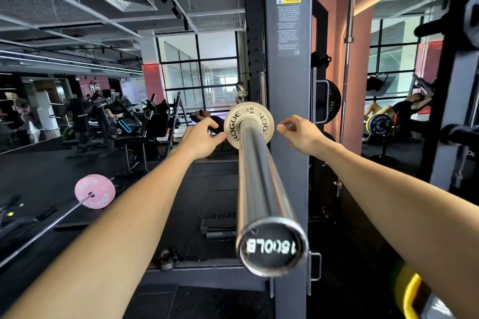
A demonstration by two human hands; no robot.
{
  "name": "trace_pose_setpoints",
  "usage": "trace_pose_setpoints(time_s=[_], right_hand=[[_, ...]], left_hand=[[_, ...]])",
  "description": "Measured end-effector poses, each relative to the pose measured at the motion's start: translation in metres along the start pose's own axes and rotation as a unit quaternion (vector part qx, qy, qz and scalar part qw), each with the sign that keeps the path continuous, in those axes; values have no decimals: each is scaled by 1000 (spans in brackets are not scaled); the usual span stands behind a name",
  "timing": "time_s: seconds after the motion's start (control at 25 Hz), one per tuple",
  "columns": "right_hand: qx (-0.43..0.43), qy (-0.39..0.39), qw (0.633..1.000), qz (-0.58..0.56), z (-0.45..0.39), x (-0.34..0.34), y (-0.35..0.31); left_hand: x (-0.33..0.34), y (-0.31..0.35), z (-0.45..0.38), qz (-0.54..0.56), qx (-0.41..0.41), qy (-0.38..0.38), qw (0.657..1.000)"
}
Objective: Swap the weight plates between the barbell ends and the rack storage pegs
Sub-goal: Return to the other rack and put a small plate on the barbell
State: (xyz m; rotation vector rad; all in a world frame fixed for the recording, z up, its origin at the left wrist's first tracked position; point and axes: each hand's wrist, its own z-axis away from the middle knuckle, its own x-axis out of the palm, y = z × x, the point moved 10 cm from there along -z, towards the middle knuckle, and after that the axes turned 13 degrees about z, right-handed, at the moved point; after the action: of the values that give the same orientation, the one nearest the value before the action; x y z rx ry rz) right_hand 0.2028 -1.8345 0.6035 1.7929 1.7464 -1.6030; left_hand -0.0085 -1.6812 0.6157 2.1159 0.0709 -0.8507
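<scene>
A chrome barbell sleeve (pixel 261 184) points straight at me, its end cap reading 1500LB. A small cream Rogue plate (pixel 233 124) sits at the far inner end of the sleeve. My left hand (pixel 202 137) pinches the plate's left rim with thumb and fingers. Just off the plate's right rim, my right hand (pixel 298 132) has its fingers curled, and I cannot tell whether they touch the plate. Behind the sleeve stands the grey rack upright (pixel 287 72). A black plate (pixel 333 103) hangs on a storage peg to the right of it.
A pink Rogue plate (pixel 94 191) sits on another bar's end low at left. Benches and machines (pixel 140 124) fill the left background. A bare bar (pixel 348 59) stands upright by the pink wall. A yellow-edged plate (pixel 412 292) is at bottom right.
</scene>
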Motion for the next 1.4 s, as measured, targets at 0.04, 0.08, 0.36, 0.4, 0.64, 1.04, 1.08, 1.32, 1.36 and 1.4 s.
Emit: trace_pose_setpoints(time_s=[0.04, 0.08, 0.36, 0.4, 0.64, 1.04, 1.08, 1.32, 1.36, 1.4], right_hand=[[-8, 3, 1000, 12, 7, -8, -5], [-16, 4, 999, 29, 17, -16, -10], [-45, -9, 997, 59, 96, -58, -40], [-46, -10, 997, 64, 108, -61, -42], [-24, -12, 996, 82, 170, -69, -39], [23, -56, 997, 54, 250, 29, -92], [24, -64, 997, 41, 254, 45, -107], [-29, -98, 995, 17, 262, 116, -221], [-35, -102, 994, 19, 261, 124, -234], [-41, -107, 993, 23, 258, 134, -246]], left_hand=[[-7, 8, 9, -1, 4, 4, 1000], [-14, 16, 20, 1, 7, 5, 1000], [-54, 49, 96, 6, 0, 8, 1000], [-56, 48, 105, 1, -4, 4, 1000], [-45, 38, 152, -2, -18, -46, 999], [-118, -37, 225, -29, -58, -93, 994], [-135, -50, 235, -32, -66, -90, 993], [-238, -125, 282, -30, -105, -45, 993], [-249, -134, 285, -30, -111, -40, 993], [-261, -144, 288, -32, -117, -35, 992]])
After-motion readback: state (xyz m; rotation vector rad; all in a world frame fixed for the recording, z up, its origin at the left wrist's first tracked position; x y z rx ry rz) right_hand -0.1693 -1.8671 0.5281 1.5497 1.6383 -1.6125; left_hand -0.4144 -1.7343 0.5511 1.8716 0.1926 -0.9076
